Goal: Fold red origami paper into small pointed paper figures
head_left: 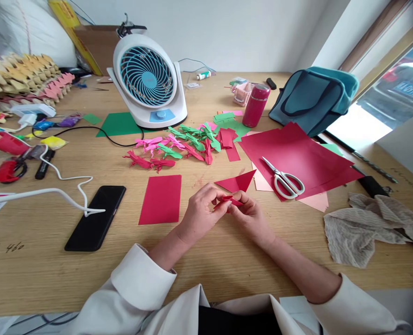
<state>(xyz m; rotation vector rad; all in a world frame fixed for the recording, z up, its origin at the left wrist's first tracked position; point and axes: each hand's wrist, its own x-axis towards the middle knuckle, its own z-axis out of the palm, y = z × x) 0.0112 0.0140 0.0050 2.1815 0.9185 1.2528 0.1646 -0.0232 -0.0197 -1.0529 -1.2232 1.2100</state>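
Note:
Between my two hands is a small folded piece of red paper, pinched from both sides above the table. My left hand grips it with thumb and fingers, and my right hand grips its other side. The fingers cover part of the folds. Just beyond lies a red paper triangle. Left of my hands is a flat red paper rectangle. Farther back sits a pile of folded paper figures in green, pink and red. White-handled scissors rest on large red sheets at the right.
A white fan stands at the back, near a red bottle and a teal bag. A black phone with a white cable across it lies left. At right is a crumpled cloth.

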